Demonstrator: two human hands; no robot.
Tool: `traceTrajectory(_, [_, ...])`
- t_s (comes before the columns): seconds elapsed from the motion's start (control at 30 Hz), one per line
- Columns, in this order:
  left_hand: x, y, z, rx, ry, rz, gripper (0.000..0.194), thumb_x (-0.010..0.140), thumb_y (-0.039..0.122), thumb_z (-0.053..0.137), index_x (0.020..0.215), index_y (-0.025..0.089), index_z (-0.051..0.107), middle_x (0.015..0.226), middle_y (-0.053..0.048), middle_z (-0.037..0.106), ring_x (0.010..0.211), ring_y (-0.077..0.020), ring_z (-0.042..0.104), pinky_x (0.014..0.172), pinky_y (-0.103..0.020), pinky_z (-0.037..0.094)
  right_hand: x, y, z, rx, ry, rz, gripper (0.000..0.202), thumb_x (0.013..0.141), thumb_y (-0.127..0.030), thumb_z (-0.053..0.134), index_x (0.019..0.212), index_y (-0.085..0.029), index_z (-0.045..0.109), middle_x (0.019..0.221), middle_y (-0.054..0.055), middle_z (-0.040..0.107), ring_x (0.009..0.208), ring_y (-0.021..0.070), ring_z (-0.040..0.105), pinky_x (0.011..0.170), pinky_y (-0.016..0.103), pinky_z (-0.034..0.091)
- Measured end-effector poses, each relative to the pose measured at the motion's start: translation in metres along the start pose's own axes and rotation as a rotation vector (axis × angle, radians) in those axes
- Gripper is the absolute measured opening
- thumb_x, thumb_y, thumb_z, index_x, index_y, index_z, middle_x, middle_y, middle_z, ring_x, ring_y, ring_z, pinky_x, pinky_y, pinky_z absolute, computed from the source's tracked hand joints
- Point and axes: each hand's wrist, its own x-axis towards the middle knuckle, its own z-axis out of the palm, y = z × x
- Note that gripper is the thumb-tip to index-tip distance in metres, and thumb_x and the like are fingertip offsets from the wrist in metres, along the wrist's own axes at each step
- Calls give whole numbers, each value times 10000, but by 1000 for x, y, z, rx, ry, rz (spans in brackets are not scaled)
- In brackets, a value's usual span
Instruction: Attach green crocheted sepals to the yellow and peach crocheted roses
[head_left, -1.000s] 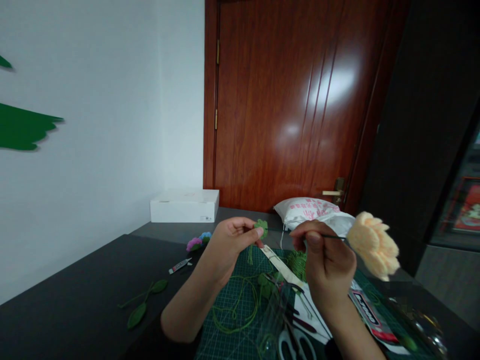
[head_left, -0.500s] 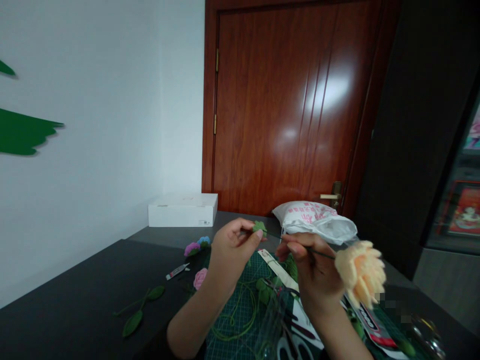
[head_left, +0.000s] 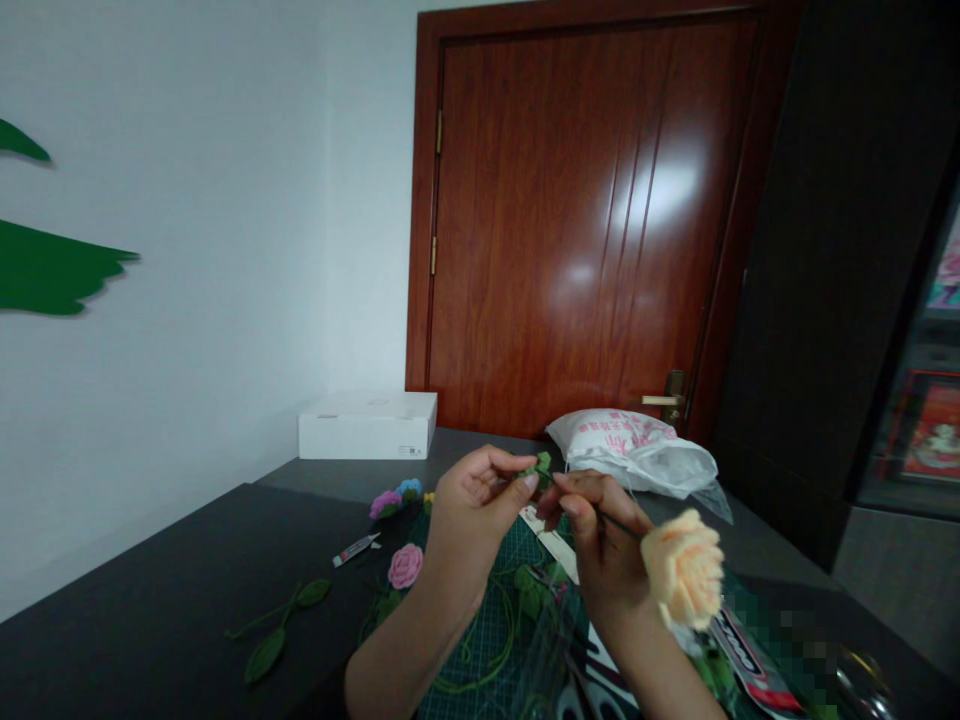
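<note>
A small green crocheted piece (head_left: 543, 464) is pinched between the thumb and fingers of my left hand (head_left: 484, 490). My right hand (head_left: 604, 535) grips the thin dark stem of a pale peach crocheted flower (head_left: 684, 570), whose head hangs to the right of that hand. The stem's far end meets the green piece, and the fingertips of both hands are close together. Whether the stem passes through the piece is too small to tell. Below the hands, a green cutting mat (head_left: 487, 620) carries looped green yarn and green leaves (head_left: 532, 590).
Scissors (head_left: 585, 695) lie near the front edge. On the left are a leafy stem (head_left: 266, 655), a small glue tube (head_left: 355, 549), a pink rose (head_left: 406, 566) and a purple flower (head_left: 385, 504). Behind stand a white box (head_left: 367, 428) and a white plastic bag (head_left: 630, 445).
My right hand has moved left, closer to my left hand, and the peach flower has shifted left with it. The green piece has turned and sits slightly further right.
</note>
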Motion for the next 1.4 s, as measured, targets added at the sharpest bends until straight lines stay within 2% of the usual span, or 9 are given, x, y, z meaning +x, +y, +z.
traceTrajectory(0.17, [-6,1,4,50,-54,77,161,753,158,723,900,176,659,888,-53,740,853,-194,696,785,-296,549,2,-1,2,-64,18,-43,119,944,-254,567,883,-227,665,787,13,676,723,168,649,659,300,513])
traceTrajectory(0.37, [10,13,-16,355,-343,126,175,892,220,558,979,183,705,990,-81,743,925,-217,682,840,-332,517,9,1,-1,-9,47,42,211,956,-312,523,857,-210,680,669,3,625,602,160,598,558,280,474])
traceTrajectory(0.57, [9,16,-19,729,-278,241,195,895,185,522,871,198,715,695,-31,668,656,-181,592,635,-289,425,13,-4,3,102,27,255,280,970,-358,497,805,-189,648,586,-26,552,485,116,516,469,225,412])
traceTrajectory(0.73, [12,12,-20,778,-218,412,131,820,175,622,697,197,660,732,-33,625,775,-200,545,668,-285,388,17,-5,2,166,-35,366,275,946,-410,540,841,-180,646,609,-16,569,489,120,526,453,225,417])
traceTrajectory(0.83, [17,1,-20,565,-210,238,128,813,195,614,687,178,627,755,-33,619,687,-160,559,583,-245,403,16,0,5,215,-46,379,232,927,-412,570,927,-187,628,697,5,597,569,140,565,507,243,467])
traceTrajectory(0.93, [17,-10,-18,296,-184,-56,227,867,345,574,723,170,575,603,27,545,384,-72,390,371,-198,272,14,4,10,207,-66,311,228,862,-362,661,1008,-213,569,850,29,621,728,171,619,616,275,525])
traceTrajectory(1.0, [15,-14,-15,161,-176,-152,258,857,395,591,747,164,555,566,55,507,321,-39,305,313,-179,221,13,5,12,65,-94,232,229,830,-294,689,1000,-217,556,882,32,618,765,180,616,659,296,526])
traceTrajectory(1.13, [12,-13,-13,78,-203,-180,260,844,394,625,776,160,535,526,61,515,310,-32,329,292,-147,257,10,4,11,-225,-87,72,81,854,-193,615,922,-210,574,827,28,607,720,187,585,657,315,491])
traceTrajectory(1.4, [12,-11,-14,82,-203,-215,298,844,439,636,803,169,517,472,84,484,284,-22,288,279,-136,225,11,7,4,-269,-103,-98,142,897,-88,534,907,-216,595,881,52,635,825,200,620,732,331,506])
